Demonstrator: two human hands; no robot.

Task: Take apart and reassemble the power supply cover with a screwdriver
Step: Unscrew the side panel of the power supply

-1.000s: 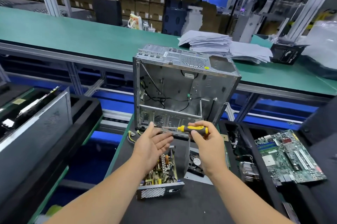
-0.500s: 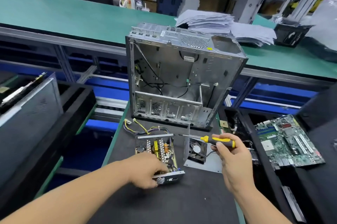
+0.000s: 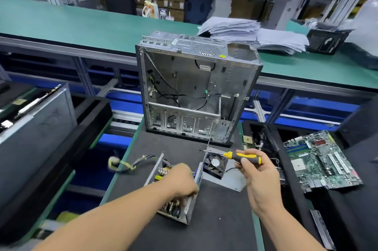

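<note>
The open power supply (image 3: 184, 207) lies on the black mat, its circuit board showing and its yellow-black cable bundle (image 3: 124, 163) trailing left. My left hand (image 3: 181, 181) grips the unit from above and holds it turned at an angle. Beside it on the right lies the grey cover (image 3: 233, 179) with its black fan (image 3: 215, 164). My right hand (image 3: 257, 171) holds a yellow-and-black screwdriver (image 3: 243, 156) above the fan, with the tip pointing left.
An empty metal computer case (image 3: 196, 87) stands upright behind the parts. A green motherboard (image 3: 321, 158) lies in a black tray on the right. Another grey case (image 3: 34, 134) sits at left. Paper stacks (image 3: 251, 34) rest on the green bench (image 3: 81, 23) beyond.
My left hand went from open in the air down onto the power supply and has turned it on the mat, dragging the cables. My right hand drifted right with the screwdriver.
</note>
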